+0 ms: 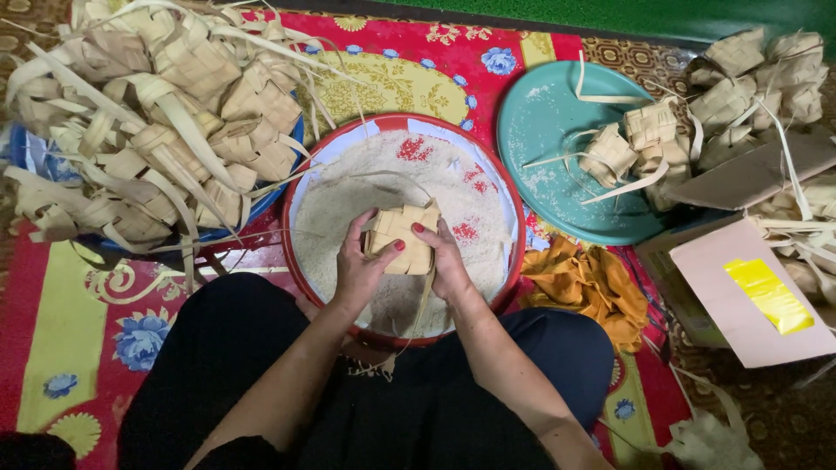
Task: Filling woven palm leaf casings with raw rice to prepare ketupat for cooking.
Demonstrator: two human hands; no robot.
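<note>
A woven palm-leaf pouch is held between both hands over a round red tray spread with raw white rice. My left hand grips the pouch's left side, thumb on top. My right hand holds its right side. Long leaf strips trail from the pouch down toward my lap. I sit cross-legged in black clothes with the tray against my knees.
A blue basin heaped with several empty woven pouches stands at the left. A teal plate holding pouches lies at the right, beside a cardboard box with more. An orange cloth lies on the red patterned mat.
</note>
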